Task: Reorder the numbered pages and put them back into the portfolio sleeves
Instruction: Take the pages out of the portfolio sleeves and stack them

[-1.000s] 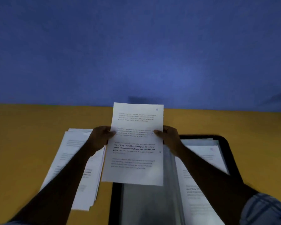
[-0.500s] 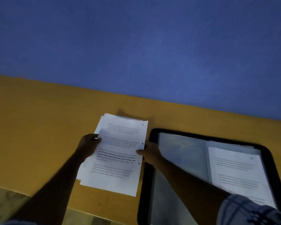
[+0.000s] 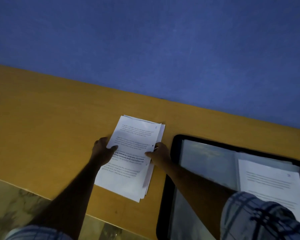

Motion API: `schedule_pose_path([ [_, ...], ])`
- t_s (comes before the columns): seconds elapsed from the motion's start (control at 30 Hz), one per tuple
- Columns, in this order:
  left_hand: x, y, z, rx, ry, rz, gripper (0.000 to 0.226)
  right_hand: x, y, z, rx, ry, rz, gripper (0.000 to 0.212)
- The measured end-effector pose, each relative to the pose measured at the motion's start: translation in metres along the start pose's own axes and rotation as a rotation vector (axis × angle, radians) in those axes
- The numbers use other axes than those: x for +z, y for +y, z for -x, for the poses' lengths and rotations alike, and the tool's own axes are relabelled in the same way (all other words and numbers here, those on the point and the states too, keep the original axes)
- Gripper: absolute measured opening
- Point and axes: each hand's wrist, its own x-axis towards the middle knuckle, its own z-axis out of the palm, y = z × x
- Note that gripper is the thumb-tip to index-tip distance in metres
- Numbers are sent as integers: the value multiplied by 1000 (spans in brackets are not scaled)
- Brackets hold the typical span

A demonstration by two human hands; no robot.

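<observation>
2 hands hold 1 loose stack of pages (image 3: 133, 153), which lies flat on the table (image 3: 50, 127), just left of the open portfolio (image 3: 176, 141) and not touching it. Your left hand (image 3: 102, 150) grips the stack's left edge, thumb pressed on the top page (image 3: 137, 135), fingers curled at the side. Your right hand (image 3: 161, 155) pinches the right edge, thumb on the paper; its other fingers are hidden, so you cannot tell how they lie. The stack is uneven, with lower sheets fanning out along its right side. A blue handwritten mark in the top page's far right corner looks like a 6, though it is blurred.

The black portfolio lies open. Its left sleeve (image 3: 206, 161) looks shiny and empty. Its right sleeve (image 3: 267, 159) holds 1 printed sheet (image 3: 270, 181) with a small blue mark in its corner.

Judging from this, the task is early: 1 sheet appears filed, while most pages sit outside, apparently being sorted. Squaring the stack, confirming the order and filling the remaining sleeves all seem left to do.

Beyond the table stands a blue wall (image 3: 145, 49); mottled floor (image 3: 10, 205) shows near left, and a plaid cuff (image 3: 258, 217) near right.
</observation>
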Motion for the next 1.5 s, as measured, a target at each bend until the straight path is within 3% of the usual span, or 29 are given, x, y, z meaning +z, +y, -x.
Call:
schedule_pose_path([
  [0.17,-2,17,8,47,18,1,44,-13,5,7,-152,62,246,56],
  [0.27,-1,19,12,40,52,30,45,-30,13,6,-128,128,432,64],
  [0.4,-2,20,17,53,86,28,45,-60,33,14,-191,174,417,34],
  [0.53,10,46,38,147,134,-6,50,-104,65,30,-327,251,365,21],
  [0.63,34,75,59,279,110,-50,50,-145,103,45,-367,395,491,38],
  [0.73,63,104,74,412,58,-72,47,-180,140,70,-361,611,437,50],
  [1.07,144,188,118,743,-158,-214,58,-249,214,139,36,708,545,73],
  [1.3,194,215,138,924,-257,-300,59,-265,234,165,387,766,537,103],
  [1.37,200,224,149,931,-271,-312,55,-267,237,165,389,761,534,95],
  [1.5,210,237,164,955,-276,-299,53,-266,230,165,235,839,462,48],
])
